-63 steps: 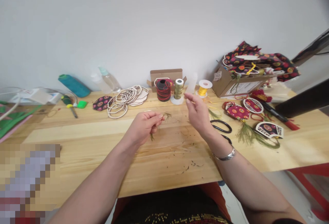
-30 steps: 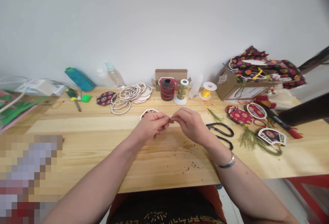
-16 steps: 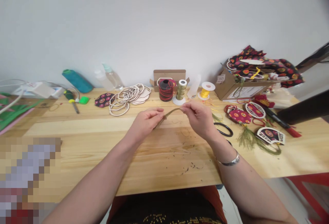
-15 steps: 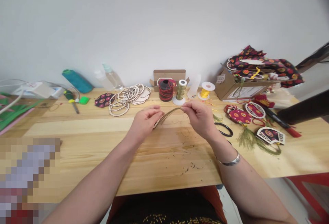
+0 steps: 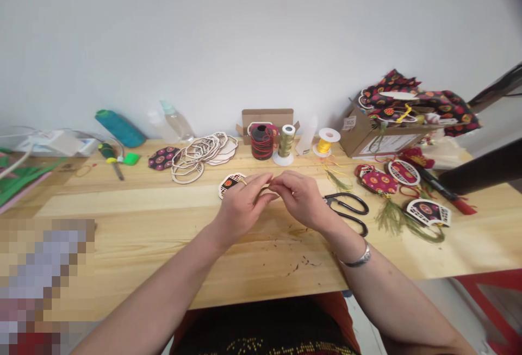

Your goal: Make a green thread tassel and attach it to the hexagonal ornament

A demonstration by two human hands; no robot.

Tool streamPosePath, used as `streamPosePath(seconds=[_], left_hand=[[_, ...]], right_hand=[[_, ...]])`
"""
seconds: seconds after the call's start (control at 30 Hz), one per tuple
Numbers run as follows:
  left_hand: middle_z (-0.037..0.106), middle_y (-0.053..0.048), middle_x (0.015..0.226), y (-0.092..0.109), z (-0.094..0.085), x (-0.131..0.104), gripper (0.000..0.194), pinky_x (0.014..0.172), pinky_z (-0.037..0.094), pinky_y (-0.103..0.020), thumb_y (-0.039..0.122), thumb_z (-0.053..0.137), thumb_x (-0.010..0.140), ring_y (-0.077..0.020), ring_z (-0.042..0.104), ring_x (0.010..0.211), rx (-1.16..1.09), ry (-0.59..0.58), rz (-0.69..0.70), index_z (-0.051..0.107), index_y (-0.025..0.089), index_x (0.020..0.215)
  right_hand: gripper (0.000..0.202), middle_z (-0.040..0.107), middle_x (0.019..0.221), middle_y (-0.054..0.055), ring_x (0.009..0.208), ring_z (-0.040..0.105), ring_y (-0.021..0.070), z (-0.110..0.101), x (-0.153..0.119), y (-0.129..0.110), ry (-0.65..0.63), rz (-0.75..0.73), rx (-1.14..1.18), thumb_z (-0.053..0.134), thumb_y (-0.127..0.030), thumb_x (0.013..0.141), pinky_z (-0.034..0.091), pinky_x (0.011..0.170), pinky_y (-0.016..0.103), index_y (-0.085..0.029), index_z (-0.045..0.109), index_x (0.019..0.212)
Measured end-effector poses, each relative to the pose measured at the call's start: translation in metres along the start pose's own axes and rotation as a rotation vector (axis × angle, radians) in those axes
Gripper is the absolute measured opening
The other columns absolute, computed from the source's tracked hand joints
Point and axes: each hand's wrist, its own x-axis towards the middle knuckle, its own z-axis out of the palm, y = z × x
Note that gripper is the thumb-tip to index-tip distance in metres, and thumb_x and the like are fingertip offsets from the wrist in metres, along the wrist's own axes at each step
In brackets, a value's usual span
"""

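My left hand [image 5: 244,205] and my right hand [image 5: 297,194] meet over the middle of the wooden table, fingers bent into pinches. Between them shows a little of an olive-green thread bundle [image 5: 258,195]; the rest is hidden by the fingers. Behind my left hand a pale-framed ornament [image 5: 229,185] with dark patterned fabric peeks out; whether the hand touches it I cannot tell. Black-handled scissors [image 5: 350,206] lie just right of my right hand, their blades partly covered.
At the back stand a red-and-black cord spool [image 5: 262,149], an olive thread spool [image 5: 287,143] and a yellow spool [image 5: 325,144]. Wooden frames [image 5: 187,173] lie to the left. Tasselled ornaments [image 5: 379,180] and a fabric-filled cardboard box [image 5: 354,135] occupy the right.
My hands have come together, my left moving right and my right moving left. The stretched olive threads are now mostly hidden. The ornament and more of the scissors have come into sight.
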Motion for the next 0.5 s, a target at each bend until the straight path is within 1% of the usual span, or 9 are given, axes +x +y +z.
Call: streamPosePath(seconds=[0.1, 0.23, 0.37, 0.5], left_hand=[[0.073, -0.009, 0.098, -0.0007, 0.0025, -0.0015, 0.031, 0.077, 0.054, -0.028, 0.019, 0.063, 0.083, -0.0177, 0.069, 0.084, -0.004, -0.011, 0.028, 0.061, 0.015, 0.114], [0.073, -0.008, 0.090, -0.0013, 0.0042, -0.0030, 0.021, 0.071, 0.053, -0.025, 0.015, 0.058, 0.085, -0.0158, 0.068, 0.078, 0.019, 0.010, 0.018, 0.064, 0.014, 0.105], [0.072, -0.006, 0.081, -0.0037, 0.0036, -0.0028, 0.015, 0.064, 0.051, -0.024, 0.015, 0.054, 0.088, -0.0148, 0.066, 0.070, 0.083, 0.022, 0.087, 0.064, 0.015, 0.099], [0.068, -0.005, 0.072, -0.0063, 0.0018, -0.0015, 0.013, 0.059, 0.049, -0.025, 0.013, 0.050, 0.089, -0.0153, 0.063, 0.063, 0.159, -0.004, 0.156, 0.062, 0.014, 0.094]], right_hand=[[0.015, 0.062, 0.069, 0.002, 0.065, 0.055, 0.0119, -0.0005, -0.0001, 0.0018, 0.002, 0.008, -0.005, 0.053, -0.010, 0.087, 0.041, 0.061, 0.022, -0.015, 0.064, 0.078], [0.018, 0.063, 0.069, 0.003, 0.066, 0.056, 0.0124, -0.0004, 0.0004, 0.0028, 0.003, 0.025, -0.012, 0.052, -0.014, 0.088, 0.042, 0.062, 0.023, -0.016, 0.064, 0.076], [0.017, 0.062, 0.069, 0.003, 0.065, 0.055, 0.0128, -0.0007, 0.0008, 0.0033, 0.008, 0.043, -0.016, 0.053, -0.016, 0.088, 0.042, 0.062, 0.023, -0.016, 0.063, 0.075], [0.017, 0.063, 0.070, 0.003, 0.066, 0.056, 0.0130, -0.0016, 0.0012, 0.0030, -0.012, 0.071, -0.024, 0.053, -0.017, 0.089, 0.042, 0.063, 0.024, -0.016, 0.063, 0.075]])
